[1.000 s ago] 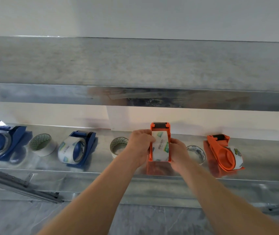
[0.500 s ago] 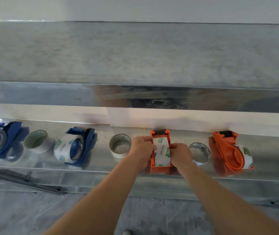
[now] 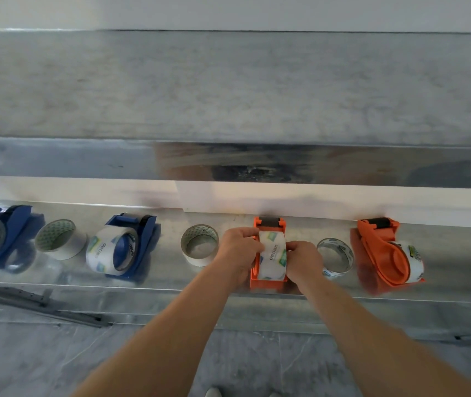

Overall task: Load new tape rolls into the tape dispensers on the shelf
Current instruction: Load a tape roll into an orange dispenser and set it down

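1. The middle orange dispenser (image 3: pixel 267 283) stands on the lower metal shelf (image 3: pixel 171 286), close to its front edge, with its black roller (image 3: pixel 270 222) pointing at the wall. The tape roll (image 3: pixel 273 257) sits inside it, between the side walls.
2. The left hand (image 3: pixel 240 247) is curled round the dispenser's left wall, thumb against the roll. The right hand (image 3: pixel 304 257) is curled against the right side, with its fingertips pinching the roll's edge. Both hands hide the hub, so it cannot be told whether the roll is fully seated.
3. The step in hand looks like seating the roll. To do it well, the left hand braces the body while the right presses the roll squarely onto the hub. The roll should end up flush and turning freely, not cocked against one wall.
4. The roll's free end is not visible. It probably needs finding next and leading up under the black roller, lying flat and centred so that it does not fold onto itself.
5. Any push is best aimed down and toward the wall, since the dispenser sits near the shelf's lip and could slide off.
6. The wrists have little room. A paper-cored roll (image 3: pixel 200 245) lies just beside the left hand and a clear roll (image 3: pixel 336 257) just beside the right, and either could be knocked.
7. The blue dispenser (image 3: pixel 142 242) and the right orange dispenser (image 3: pixel 383 253) both carry rolls, so the task looks well along.
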`<state>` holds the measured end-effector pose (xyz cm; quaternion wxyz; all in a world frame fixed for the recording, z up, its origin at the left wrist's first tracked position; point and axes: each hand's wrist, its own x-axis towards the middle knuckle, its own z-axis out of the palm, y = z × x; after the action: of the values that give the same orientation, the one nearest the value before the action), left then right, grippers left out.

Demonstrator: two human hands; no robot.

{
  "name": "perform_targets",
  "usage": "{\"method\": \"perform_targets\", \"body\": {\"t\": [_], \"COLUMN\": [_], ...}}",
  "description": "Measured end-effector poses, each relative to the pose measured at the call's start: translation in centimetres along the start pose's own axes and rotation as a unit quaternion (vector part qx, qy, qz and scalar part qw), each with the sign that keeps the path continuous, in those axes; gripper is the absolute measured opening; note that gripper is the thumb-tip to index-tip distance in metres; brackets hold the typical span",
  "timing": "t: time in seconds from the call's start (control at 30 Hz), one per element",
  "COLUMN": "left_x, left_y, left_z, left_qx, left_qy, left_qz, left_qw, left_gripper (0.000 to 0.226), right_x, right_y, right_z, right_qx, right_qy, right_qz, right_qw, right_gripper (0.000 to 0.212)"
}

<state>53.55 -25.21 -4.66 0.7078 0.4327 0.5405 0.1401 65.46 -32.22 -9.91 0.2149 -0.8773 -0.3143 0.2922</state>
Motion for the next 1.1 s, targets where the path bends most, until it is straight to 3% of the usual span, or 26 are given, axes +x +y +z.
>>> {"method": "perform_targets", "body": {"t": [0.17, 0.43, 0.67, 0.73, 0.83, 1.0, 1.1], "left_x": [0.0, -0.6, -1.3, -1.5, -2.4, -3.9, -4.4], "left_y": [0.3, 0.4, 1.1, 1.2, 1.5, 2.1, 2.3], "left_z": [0.0, 0.1, -0.2, -0.4, -0.5, -0.3, -0.3], "left_qx": [0.002, -0.008, -0.009, -0.010, -0.012, -0.037, -0.043], "left_qy": [0.006, 0.007, 0.034, 0.045, 0.057, 0.063, 0.052], "left_qz": [-0.011, -0.013, -0.006, -0.003, 0.003, 0.013, 0.029], "left_qw": [1.000, 1.000, 0.999, 0.999, 0.998, 0.997, 0.997], "left_gripper": [0.037, 0.028, 0.015, 0.017, 0.008, 0.020, 0.025], "right_x": [-0.1, 0.2, 0.0, 0.0, 0.2, -0.3, -1.5], "right_y": [-0.2, 0.2, 0.6, 0.7, 1.1, 1.1, 0.3], "right_z": [-0.1, -0.1, 0.1, 0.0, -0.1, -0.7, -1.6], "right_qx": [-0.002, 0.001, 0.129, 0.157, 0.191, 0.216, 0.259], "right_qy": [-0.007, -0.004, 0.018, 0.036, 0.049, 0.087, 0.104], "right_qz": [-0.003, 0.010, 0.068, 0.091, 0.095, 0.063, 0.055], "right_qw": [1.000, 1.000, 0.989, 0.983, 0.976, 0.970, 0.959], "right_gripper": [0.023, 0.020, 0.015, 0.031, 0.038, 0.023, 0.028]}}
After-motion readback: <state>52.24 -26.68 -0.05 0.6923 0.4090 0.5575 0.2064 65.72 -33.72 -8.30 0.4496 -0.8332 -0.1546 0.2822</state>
